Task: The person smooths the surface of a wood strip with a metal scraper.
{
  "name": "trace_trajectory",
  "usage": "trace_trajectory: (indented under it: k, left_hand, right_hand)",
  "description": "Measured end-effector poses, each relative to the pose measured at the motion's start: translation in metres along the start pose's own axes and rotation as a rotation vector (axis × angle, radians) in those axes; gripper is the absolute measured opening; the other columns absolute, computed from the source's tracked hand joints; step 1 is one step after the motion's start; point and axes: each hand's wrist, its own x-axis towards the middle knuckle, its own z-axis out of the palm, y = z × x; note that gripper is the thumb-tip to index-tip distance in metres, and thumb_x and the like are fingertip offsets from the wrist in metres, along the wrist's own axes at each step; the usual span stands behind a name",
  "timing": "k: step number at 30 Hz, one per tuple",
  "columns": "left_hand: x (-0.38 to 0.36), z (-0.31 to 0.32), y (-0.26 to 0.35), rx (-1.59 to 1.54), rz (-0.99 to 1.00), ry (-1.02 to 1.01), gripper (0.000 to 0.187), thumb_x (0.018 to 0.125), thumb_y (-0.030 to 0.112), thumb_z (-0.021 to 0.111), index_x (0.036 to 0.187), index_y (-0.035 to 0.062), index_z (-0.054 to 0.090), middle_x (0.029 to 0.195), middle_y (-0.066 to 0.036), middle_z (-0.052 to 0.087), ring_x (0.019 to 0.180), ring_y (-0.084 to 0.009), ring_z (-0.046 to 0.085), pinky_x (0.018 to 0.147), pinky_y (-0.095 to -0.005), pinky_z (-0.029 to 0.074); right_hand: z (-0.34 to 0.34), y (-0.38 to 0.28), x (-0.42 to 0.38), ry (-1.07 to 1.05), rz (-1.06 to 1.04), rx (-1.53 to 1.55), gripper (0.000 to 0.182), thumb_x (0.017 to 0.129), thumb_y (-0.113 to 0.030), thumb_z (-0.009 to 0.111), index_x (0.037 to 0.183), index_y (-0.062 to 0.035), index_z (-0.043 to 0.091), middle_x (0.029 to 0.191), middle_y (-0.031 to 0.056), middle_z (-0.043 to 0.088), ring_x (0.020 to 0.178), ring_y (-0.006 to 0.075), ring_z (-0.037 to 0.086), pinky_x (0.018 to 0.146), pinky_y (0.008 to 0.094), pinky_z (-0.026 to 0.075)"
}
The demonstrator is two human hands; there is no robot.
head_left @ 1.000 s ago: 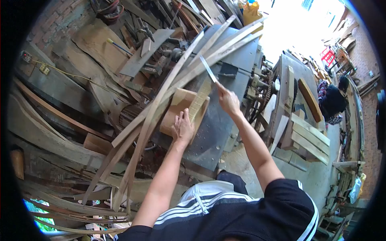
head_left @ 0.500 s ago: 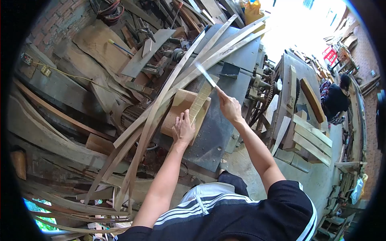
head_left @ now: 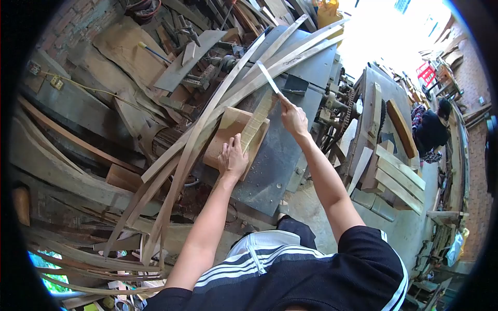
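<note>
My right hand (head_left: 294,119) is closed around the handle of a long, flat-bladed knife (head_left: 268,78), its blade pointing up and to the left over the far end of a wooden strip. That strip (head_left: 258,120) is pale and banded with crosswise marks, and lies slanting across a wooden block (head_left: 218,146) with a hollowed face. Fingers of my left hand (head_left: 233,156) are pressed together at the near end of the strip, holding it against the block. The block rests on a grey metal machine table (head_left: 267,184).
Long thin wood strips (head_left: 199,137) cross the machine table on the left. A geared machine (head_left: 345,122) stands to the right, beside a second table with stacked boards (head_left: 399,179). A person (head_left: 433,129) in dark clothes is farther right. Timber slabs (head_left: 67,171) pile up at left.
My right hand and the knife have moved up and away from me, and the blade, blurred before, now shows sharp. My left hand stays at the strip. The whole view has shifted slightly.
</note>
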Motion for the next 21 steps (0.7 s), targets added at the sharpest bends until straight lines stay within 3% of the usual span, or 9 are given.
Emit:
trace_trajectory:
  k: [4, 8, 11, 14, 17, 21]
  left_hand:
    - [-0.001, 0.000, -0.001, 0.041, -0.014, -0.012, 0.063, 0.084, 0.022, 0.074, 0.138, 0.0148, 0.042, 0.121, -0.011, 0.056, 0.113, -0.0361, 0.058, 0.088, -0.0551, 0.052]
    - [-0.004, -0.004, 0.001, 0.033, -0.005, -0.022, 0.059, 0.090, 0.029, 0.068, 0.140, 0.0127, 0.041, 0.126, -0.014, 0.057, 0.113, -0.0392, 0.057, 0.090, -0.0564, 0.049]
    - [0.000, 0.012, -0.008, 0.026, 0.011, 0.026, 0.063, 0.084, 0.023, 0.074, 0.138, 0.0148, 0.042, 0.121, -0.009, 0.056, 0.112, -0.0348, 0.057, 0.087, -0.0529, 0.053]
    - [-0.002, 0.010, -0.007, 0.017, -0.004, 0.003, 0.064, 0.084, 0.023, 0.074, 0.138, 0.0146, 0.042, 0.122, -0.010, 0.057, 0.113, -0.0345, 0.057, 0.086, -0.0532, 0.054]
    - [0.003, 0.012, -0.010, 0.025, 0.013, 0.026, 0.063, 0.084, 0.024, 0.073, 0.139, 0.0144, 0.042, 0.122, -0.010, 0.057, 0.114, -0.0348, 0.058, 0.087, -0.0535, 0.053]
    - [0.000, 0.006, -0.007, 0.004, -0.003, -0.012, 0.061, 0.086, 0.024, 0.072, 0.138, 0.0136, 0.042, 0.123, -0.010, 0.057, 0.114, -0.0351, 0.058, 0.088, -0.0531, 0.053]
  right_hand:
    - [0.007, -0.003, -0.023, 0.034, -0.072, 0.023, 0.044, 0.102, -0.029, 0.048, 0.145, -0.0394, 0.050, 0.087, 0.0244, 0.071, 0.079, 0.0472, 0.069, 0.065, 0.0564, 0.055]
    - [-0.008, 0.001, -0.049, -0.169, -0.136, -0.096, 0.048, 0.102, -0.028, 0.049, 0.149, -0.0396, 0.046, 0.080, 0.0267, 0.069, 0.070, 0.0466, 0.069, 0.058, 0.0553, 0.055]
    - [-0.007, 0.005, -0.013, -0.121, -0.160, -0.154, 0.044, 0.103, -0.030, 0.047, 0.146, -0.0392, 0.050, 0.085, 0.0236, 0.071, 0.074, 0.0455, 0.070, 0.062, 0.0542, 0.056]
    - [0.006, -0.014, 0.004, -0.031, 0.043, -0.049, 0.038, 0.105, -0.034, 0.043, 0.141, -0.0388, 0.056, 0.096, 0.0149, 0.074, 0.084, 0.0435, 0.071, 0.075, 0.0515, 0.057]
    - [0.012, -0.019, -0.043, -0.057, -0.178, -0.146, 0.044, 0.102, -0.028, 0.047, 0.144, -0.0418, 0.052, 0.079, 0.0223, 0.070, 0.072, 0.0421, 0.071, 0.061, 0.0540, 0.057]
    - [-0.006, -0.012, -0.047, -0.220, -0.336, -0.194, 0.048, 0.101, -0.025, 0.048, 0.146, -0.0420, 0.049, 0.074, 0.0223, 0.069, 0.067, 0.0410, 0.071, 0.056, 0.0540, 0.056]
